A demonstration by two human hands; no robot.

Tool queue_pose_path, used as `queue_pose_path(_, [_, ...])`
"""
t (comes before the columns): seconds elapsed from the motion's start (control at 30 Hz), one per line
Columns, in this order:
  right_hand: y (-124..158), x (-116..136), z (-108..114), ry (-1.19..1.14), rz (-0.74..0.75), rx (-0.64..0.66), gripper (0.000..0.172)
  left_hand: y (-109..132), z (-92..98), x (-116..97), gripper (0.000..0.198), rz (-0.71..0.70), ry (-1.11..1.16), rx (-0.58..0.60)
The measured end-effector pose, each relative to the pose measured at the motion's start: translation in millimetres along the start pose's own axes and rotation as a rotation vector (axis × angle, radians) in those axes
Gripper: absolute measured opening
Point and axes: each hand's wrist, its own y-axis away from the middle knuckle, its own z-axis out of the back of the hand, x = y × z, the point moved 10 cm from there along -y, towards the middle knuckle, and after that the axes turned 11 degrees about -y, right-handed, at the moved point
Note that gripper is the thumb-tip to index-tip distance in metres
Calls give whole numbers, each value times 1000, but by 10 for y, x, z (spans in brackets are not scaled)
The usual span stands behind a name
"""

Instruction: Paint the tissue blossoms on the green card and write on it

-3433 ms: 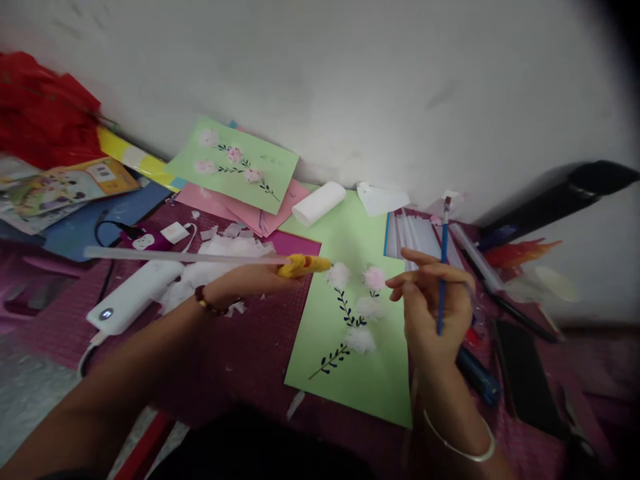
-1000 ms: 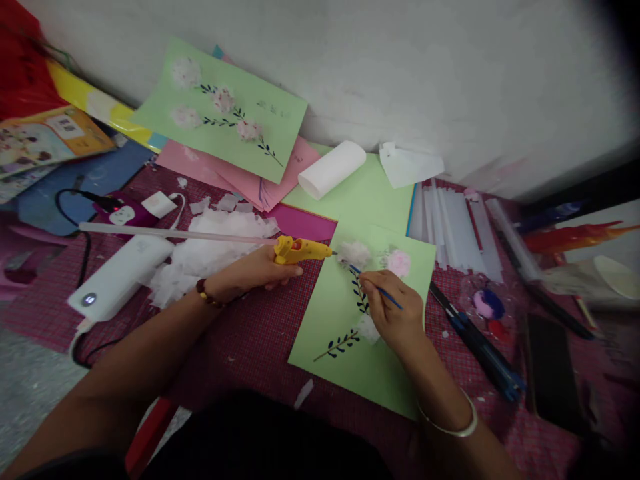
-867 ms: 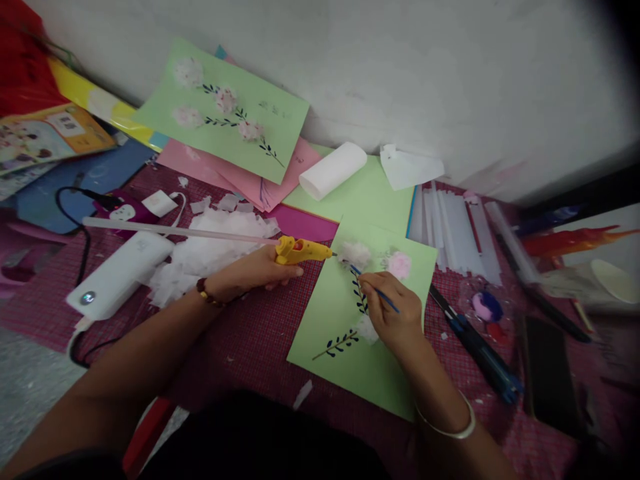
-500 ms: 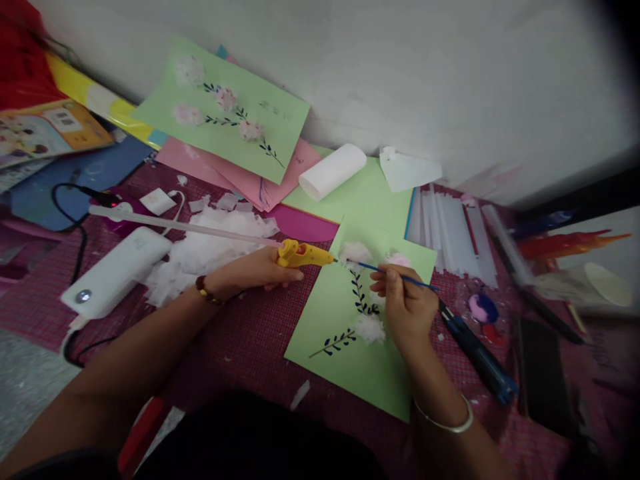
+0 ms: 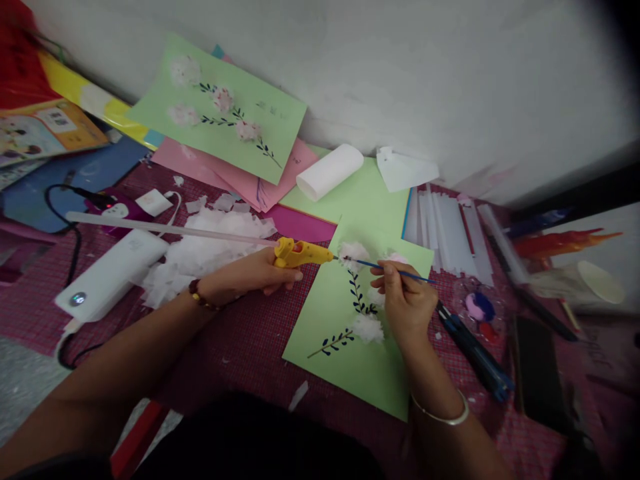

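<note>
My left hand [image 5: 260, 272] is closed around a small yellow glue gun [image 5: 306, 254], with a long whitish glue stick [image 5: 170, 229] reaching out of its back. My right hand [image 5: 406, 300] pinches a thin blue stick [image 5: 395, 269], perhaps a paintbrush handle. Its tip and the glue gun's nozzle meet at the lower edge of a pale tissue flower [image 5: 354, 256]. That flower sits on a green sheet [image 5: 320, 320] with dark painted leaves and stems. Another white flower [image 5: 369, 328] lies lower on the sheet, and a pinkish one is partly hidden behind my right hand.
White tissue squares [image 5: 200, 247] are heaped left of the sheet, near a white power bank [image 5: 113, 273]. A finished-looking flower picture [image 5: 235, 140] leans at the back beside a white paper roll [image 5: 330, 172]. At right lie glue sticks [image 5: 445, 230] and a box cutter [image 5: 475, 350].
Both hands hold nearly the same pose. The glue gun's nozzle and the blue stick's tip have come slightly closer to the upper flower. The whole view has shifted a little.
</note>
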Motion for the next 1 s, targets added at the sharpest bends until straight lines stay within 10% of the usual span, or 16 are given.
queue_pose_path(0.53, [-24, -12, 96, -79, -41, -66, 27, -186, -59, -90, 26, 36, -17, -15])
queue_pose_path(1.0, [-68, -27, 347, -359, -142, -265, 31, 154, 437, 31, 30, 10, -12, -165])
